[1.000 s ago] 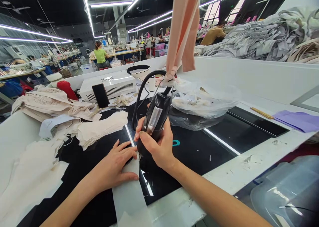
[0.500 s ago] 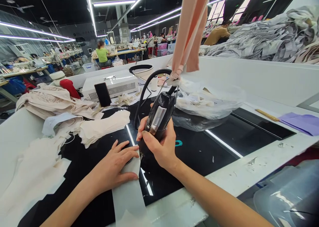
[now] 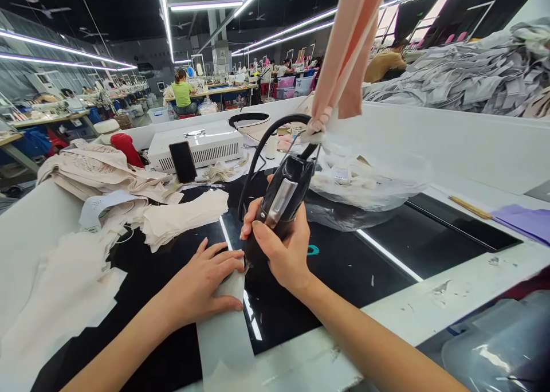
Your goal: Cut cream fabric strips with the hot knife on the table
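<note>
My right hand (image 3: 283,246) is wrapped round a black corded power tool (image 3: 286,194) with a metal lever on its side. A black cable loops from its top, and a pink cloth strip (image 3: 339,54) is knotted there. The tool's lower tip, partly hidden, is at the right edge of a pale grey-white strip (image 3: 227,340). I cannot tell if the strip is cloth or paper. My left hand (image 3: 208,280) lies flat on the strip, fingers spread, close to the tool's tip. Beneath is a glossy black tabletop (image 3: 275,306).
Stacked cream cloth pieces (image 3: 184,217) lie left. Behind them are a phone (image 3: 182,161), a white vented box (image 3: 219,142) and a red cloth roll (image 3: 126,148). A clear plastic bag (image 3: 378,183) sits right, and a teal ring (image 3: 313,250) by my right hand. People work farther back.
The whole view has shifted slightly to the right. Both hands keep nearly the same pose, and the tool's tip stays beside the strip's edge.
</note>
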A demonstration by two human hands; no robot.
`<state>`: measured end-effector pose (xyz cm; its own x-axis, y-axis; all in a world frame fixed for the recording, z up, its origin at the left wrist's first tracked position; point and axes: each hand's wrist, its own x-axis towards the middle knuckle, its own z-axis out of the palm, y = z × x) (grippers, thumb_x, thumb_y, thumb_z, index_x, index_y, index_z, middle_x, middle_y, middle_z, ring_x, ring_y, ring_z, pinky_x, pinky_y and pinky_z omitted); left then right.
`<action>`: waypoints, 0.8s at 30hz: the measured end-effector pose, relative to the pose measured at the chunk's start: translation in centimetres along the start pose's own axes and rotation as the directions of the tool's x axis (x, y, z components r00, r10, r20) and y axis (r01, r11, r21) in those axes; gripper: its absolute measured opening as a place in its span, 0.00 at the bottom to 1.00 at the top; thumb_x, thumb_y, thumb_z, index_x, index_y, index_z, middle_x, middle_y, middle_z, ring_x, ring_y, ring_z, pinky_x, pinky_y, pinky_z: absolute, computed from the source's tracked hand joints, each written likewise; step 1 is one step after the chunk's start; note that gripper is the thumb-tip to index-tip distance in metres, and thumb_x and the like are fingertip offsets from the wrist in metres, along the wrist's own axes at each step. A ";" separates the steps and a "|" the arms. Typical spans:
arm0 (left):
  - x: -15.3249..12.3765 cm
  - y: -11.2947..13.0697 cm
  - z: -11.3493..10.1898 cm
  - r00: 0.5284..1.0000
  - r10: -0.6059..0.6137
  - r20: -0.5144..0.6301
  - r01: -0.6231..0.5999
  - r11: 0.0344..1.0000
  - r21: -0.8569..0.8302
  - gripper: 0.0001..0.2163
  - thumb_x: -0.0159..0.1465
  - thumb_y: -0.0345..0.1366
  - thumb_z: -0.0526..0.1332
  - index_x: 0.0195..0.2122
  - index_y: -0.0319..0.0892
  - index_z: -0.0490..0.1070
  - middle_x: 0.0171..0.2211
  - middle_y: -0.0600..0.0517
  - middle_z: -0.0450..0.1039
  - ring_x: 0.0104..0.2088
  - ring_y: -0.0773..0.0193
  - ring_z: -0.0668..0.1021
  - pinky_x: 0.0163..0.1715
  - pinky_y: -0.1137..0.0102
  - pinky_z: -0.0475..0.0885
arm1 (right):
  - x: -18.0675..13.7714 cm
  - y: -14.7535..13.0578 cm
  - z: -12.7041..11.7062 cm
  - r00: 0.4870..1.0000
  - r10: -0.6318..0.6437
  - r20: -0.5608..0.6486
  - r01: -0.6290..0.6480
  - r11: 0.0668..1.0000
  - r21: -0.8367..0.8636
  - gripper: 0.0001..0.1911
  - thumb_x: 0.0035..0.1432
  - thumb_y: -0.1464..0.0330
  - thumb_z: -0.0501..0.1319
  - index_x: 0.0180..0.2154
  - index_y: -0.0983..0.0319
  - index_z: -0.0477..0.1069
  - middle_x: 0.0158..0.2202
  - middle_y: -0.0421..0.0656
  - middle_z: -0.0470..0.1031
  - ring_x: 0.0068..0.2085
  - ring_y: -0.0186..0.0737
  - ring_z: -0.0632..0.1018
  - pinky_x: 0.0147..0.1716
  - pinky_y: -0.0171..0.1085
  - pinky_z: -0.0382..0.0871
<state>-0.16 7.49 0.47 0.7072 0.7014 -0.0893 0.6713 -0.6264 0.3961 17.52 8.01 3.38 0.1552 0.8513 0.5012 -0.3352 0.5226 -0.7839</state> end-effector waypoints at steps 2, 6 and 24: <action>0.0 0.0 0.0 1.000 0.007 0.002 -0.007 1.000 0.000 0.21 0.62 0.42 0.73 0.54 0.51 0.69 0.66 0.48 0.67 0.70 0.42 0.61 0.68 0.31 0.42 | -0.1 0.1 0.0 1.000 -0.003 0.013 0.003 1.000 -0.003 0.18 0.55 0.67 0.67 0.45 0.55 0.64 0.33 0.35 0.73 0.26 0.34 0.74 0.27 0.37 0.74; 0.1 -0.1 0.0 1.000 0.000 0.019 0.000 1.000 0.016 0.22 0.62 0.42 0.73 0.55 0.51 0.69 0.66 0.48 0.67 0.70 0.42 0.61 0.68 0.31 0.43 | -0.2 0.2 0.0 1.000 -0.008 0.030 0.009 1.000 -0.021 0.19 0.55 0.68 0.67 0.47 0.55 0.63 0.34 0.36 0.73 0.27 0.34 0.74 0.28 0.37 0.74; 0.0 0.0 0.0 1.000 0.010 -0.020 -0.010 1.000 0.000 0.26 0.61 0.41 0.73 0.59 0.52 0.70 0.65 0.47 0.68 0.69 0.41 0.63 0.68 0.32 0.41 | -1.4 -0.5 0.3 0.997 0.042 0.067 -0.043 0.999 0.007 0.22 0.55 0.63 0.71 0.47 0.54 0.63 0.33 0.36 0.71 0.26 0.35 0.74 0.28 0.39 0.76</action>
<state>-0.16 7.48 0.52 0.7095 0.7015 -0.0673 0.6641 -0.6336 0.3968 17.23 6.54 3.20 0.0783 0.8676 0.4911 -0.3484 0.4853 -0.8019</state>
